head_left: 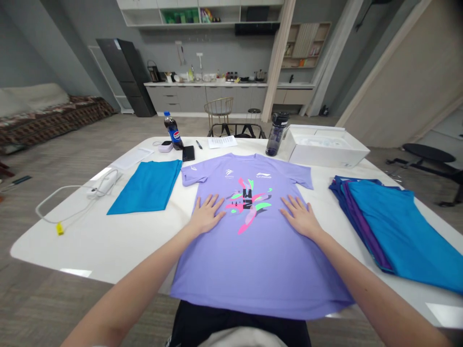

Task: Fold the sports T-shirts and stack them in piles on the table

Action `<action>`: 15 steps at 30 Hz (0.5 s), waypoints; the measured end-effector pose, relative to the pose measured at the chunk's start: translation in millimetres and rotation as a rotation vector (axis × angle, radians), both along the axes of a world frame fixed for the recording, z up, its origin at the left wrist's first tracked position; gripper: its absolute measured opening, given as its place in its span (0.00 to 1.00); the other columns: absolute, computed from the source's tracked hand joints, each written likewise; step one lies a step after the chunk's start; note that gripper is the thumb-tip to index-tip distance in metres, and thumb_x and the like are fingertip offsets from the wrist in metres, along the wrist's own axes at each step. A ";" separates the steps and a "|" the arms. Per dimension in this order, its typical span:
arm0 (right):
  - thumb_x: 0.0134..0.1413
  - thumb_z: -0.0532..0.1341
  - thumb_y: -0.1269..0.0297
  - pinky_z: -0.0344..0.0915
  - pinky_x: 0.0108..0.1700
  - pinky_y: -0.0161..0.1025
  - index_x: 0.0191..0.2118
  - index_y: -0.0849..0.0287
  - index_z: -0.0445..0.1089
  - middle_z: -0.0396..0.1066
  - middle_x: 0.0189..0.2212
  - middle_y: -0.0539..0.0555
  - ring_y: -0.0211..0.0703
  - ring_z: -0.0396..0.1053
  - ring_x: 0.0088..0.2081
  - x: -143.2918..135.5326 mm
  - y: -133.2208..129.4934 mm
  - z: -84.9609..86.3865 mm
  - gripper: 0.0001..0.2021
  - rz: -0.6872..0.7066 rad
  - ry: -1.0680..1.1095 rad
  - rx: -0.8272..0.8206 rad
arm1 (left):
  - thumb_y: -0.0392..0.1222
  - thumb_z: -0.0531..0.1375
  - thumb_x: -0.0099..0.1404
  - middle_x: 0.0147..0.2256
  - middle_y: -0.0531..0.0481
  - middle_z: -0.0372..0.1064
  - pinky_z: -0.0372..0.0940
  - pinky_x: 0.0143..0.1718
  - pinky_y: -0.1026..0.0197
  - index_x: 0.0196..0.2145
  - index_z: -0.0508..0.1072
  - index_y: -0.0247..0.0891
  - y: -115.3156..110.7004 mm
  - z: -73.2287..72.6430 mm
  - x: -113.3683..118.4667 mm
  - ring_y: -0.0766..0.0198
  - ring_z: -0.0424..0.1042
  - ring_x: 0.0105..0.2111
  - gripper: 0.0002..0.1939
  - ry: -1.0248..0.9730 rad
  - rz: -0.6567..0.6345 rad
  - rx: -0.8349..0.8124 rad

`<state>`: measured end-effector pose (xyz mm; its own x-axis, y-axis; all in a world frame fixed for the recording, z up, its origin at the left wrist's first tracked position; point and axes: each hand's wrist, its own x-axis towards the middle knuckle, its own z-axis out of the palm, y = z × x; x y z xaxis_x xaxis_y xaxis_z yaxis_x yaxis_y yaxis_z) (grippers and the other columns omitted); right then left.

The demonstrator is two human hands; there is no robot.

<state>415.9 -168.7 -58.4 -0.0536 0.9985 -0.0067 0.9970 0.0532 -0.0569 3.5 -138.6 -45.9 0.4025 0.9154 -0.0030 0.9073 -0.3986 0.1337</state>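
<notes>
A purple T-shirt (pixel 253 260) lies spread on the white table (pixel 72 246), its collar away from me and its hem hanging over the near edge. Its chest carries a colourful print and white logos. My left hand (pixel 207 215) rests flat on the shirt, left of the print, fingers spread. On the right of the print, my right hand (pixel 301 217) lies flat too, with its fingers apart. Neither hand grips the cloth. A folded blue cloth (pixel 146 187) sits to the left of the shirt.
Folded blue and purple garments (pixel 405 221) lie at the right. Behind stand a white box (pixel 325 156), a dark bottle (pixel 277 135) and a cola bottle (pixel 174 132), near a phone (pixel 188 153) and paper (pixel 222 141). A power strip (pixel 104 183) with a cable lies left.
</notes>
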 end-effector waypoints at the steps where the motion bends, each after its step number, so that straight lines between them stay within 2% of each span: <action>1: 0.71 0.38 0.40 0.42 0.71 0.67 0.75 0.43 0.48 0.43 0.75 0.51 0.57 0.42 0.74 5.7 -7.6 0.1 0.33 -0.008 -0.004 0.003 | 0.66 0.39 0.74 0.74 0.52 0.41 0.36 0.70 0.32 0.73 0.49 0.56 -7.5 0.2 -5.1 0.48 0.42 0.73 0.35 0.002 -0.003 0.005; 4: 0.71 0.38 0.41 0.42 0.70 0.70 0.74 0.45 0.49 0.44 0.75 0.53 0.59 0.42 0.74 11.8 -29.4 3.6 0.32 -0.014 -0.015 0.001 | 0.65 0.39 0.75 0.74 0.51 0.42 0.38 0.70 0.32 0.73 0.50 0.55 -28.3 2.5 -14.2 0.49 0.43 0.73 0.34 0.003 -0.012 0.015; 7: 0.71 0.40 0.40 0.39 0.68 0.75 0.74 0.43 0.49 0.44 0.75 0.53 0.61 0.40 0.74 2.9 -51.6 7.9 0.32 0.037 -0.023 0.031 | 0.64 0.40 0.76 0.74 0.50 0.41 0.39 0.70 0.32 0.73 0.51 0.54 -49.0 4.2 -14.1 0.49 0.43 0.73 0.33 0.001 -0.057 0.034; 11: 0.71 0.43 0.40 0.38 0.70 0.71 0.74 0.40 0.49 0.44 0.74 0.51 0.59 0.42 0.74 -8.6 -83.0 8.7 0.31 0.162 0.006 0.035 | 0.63 0.42 0.76 0.74 0.50 0.43 0.40 0.71 0.35 0.73 0.50 0.54 -75.3 1.6 -12.0 0.51 0.44 0.73 0.32 -0.014 -0.166 0.035; 15: 0.71 0.44 0.42 0.43 0.71 0.66 0.74 0.41 0.50 0.46 0.74 0.51 0.56 0.44 0.74 3.3 -117.6 3.3 0.30 0.148 0.042 0.028 | 0.60 0.44 0.77 0.74 0.50 0.42 0.40 0.72 0.38 0.73 0.49 0.53 -92.8 -1.8 -20.0 0.52 0.45 0.73 0.31 -0.009 -0.203 0.054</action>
<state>419.2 -286.3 -55.2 -0.1997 0.9795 0.0260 0.9749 0.2013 -0.0953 -16.5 -231.5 -47.7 0.5788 0.8140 0.0485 0.8064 -0.5802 0.1143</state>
